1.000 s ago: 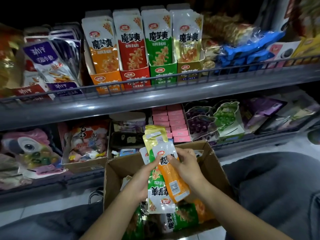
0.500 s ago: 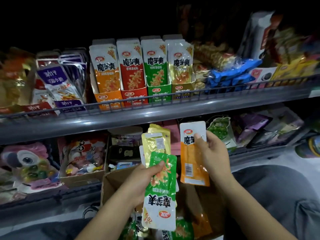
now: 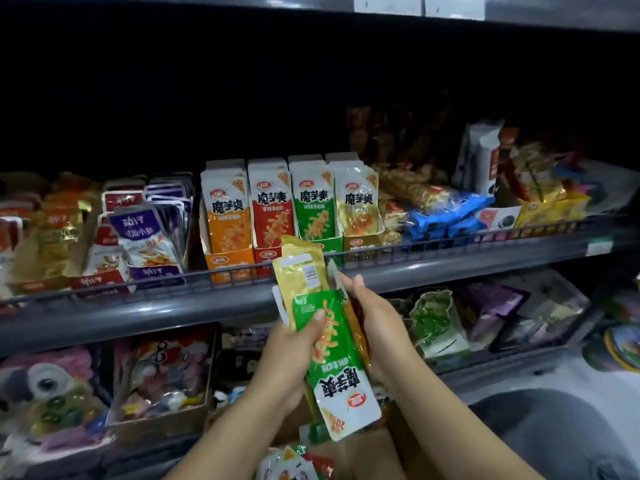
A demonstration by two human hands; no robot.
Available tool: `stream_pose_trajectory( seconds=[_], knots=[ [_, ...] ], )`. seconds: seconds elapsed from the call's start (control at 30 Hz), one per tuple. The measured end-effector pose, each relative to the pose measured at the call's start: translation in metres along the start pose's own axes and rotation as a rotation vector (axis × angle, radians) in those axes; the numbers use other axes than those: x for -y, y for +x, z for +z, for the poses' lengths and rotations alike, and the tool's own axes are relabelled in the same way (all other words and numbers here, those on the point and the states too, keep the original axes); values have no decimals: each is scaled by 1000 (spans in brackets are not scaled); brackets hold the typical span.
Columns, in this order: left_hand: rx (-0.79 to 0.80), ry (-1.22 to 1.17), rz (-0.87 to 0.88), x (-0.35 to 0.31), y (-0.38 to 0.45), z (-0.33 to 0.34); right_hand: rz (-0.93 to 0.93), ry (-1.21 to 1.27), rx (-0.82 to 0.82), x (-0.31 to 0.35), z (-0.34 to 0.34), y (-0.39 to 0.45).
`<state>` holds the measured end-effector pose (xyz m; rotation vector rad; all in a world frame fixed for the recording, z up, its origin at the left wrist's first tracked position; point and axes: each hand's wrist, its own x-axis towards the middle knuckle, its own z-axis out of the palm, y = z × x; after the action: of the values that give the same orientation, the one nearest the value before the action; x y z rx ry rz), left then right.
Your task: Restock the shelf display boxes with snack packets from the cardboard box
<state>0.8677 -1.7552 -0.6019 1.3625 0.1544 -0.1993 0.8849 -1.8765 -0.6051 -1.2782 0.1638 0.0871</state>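
Left hand [image 3: 287, 358]: fingers wrapped round a fanned stack of snack packets, thumb pressed flat on the green packet [image 3: 332, 358] at the front (printed upside down, white end pointing down). Gold packets [image 3: 299, 271] stand behind it, tops reaching up in front of the shelf rail [image 3: 450, 242].

Right hand [image 3: 377, 327]: cupped against the right edge of the same stack, fingertips up beside the gold tops, closing on an orange packet [image 3: 356, 330] tucked at the stack's right side.

Stack is held in the air, below and just in front of the four display boxes on the shelf: orange box [image 3: 227, 261], red box [image 3: 265, 254], green box [image 3: 329, 242], gold box [image 3: 362, 240], all standing upright and filled.

Cardboard box [image 3: 367, 448] sits low between the forearms, more packets [image 3: 294, 464] visible inside
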Motion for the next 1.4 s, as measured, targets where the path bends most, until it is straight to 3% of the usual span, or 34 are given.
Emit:
stream_pose_trajectory(
  seconds=[0.17,0.3,0.67,0.9,1.23,1.4],
  knots=[
    [113,-174,-87,-26,7,-4,-96,37,17,10,2,12],
    [94,-177,-57,-43,18,-14,-120,-4,2,27,3,26],
    [-230,4,222,-71,38,-71,-225,-492,72,79,56,86],
    [-307,-64,256,-84,41,-118,-552,-522,30,124,121,118],
    [-236,-250,112,-89,43,-133,-614,-697,56,123,181,154],
    [-211,-219,94,-89,40,-133,-623,-1177,-7,110,175,167]
  ],
)
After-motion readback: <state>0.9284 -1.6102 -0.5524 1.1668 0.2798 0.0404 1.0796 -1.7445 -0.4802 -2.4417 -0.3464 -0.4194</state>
